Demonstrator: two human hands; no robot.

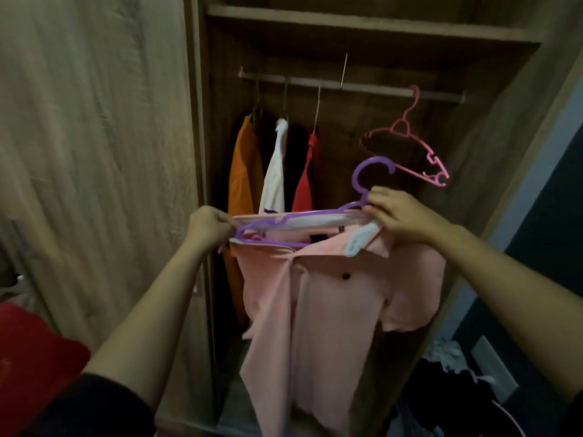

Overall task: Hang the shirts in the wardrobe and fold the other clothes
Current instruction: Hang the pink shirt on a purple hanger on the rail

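Inside the wardrobe (362, 23) three shirts (274, 171) are already hanging; left hand (208, 227) and right hand (399, 216) are pinching pink shirt (331, 310) onto purple hanger (372, 171); clothes pile (448, 373) awaiting folding.

The light is dim and warm. A tall wood-grain laminate wardrobe (202, 127) fills the view, its compartment open to a dark back panel. A plain wooden shelf (362, 25) crosses near the top, and below it runs a pale horizontal hanging rail (372, 87). On the left stands the closed wood-grain door panel (94, 137). To the right of the wardrobe's side panel is a strip of pale bluish wall (568, 121), darker lower down. At the lower left lies a blurred red surface (34, 351); what it is cannot be told.
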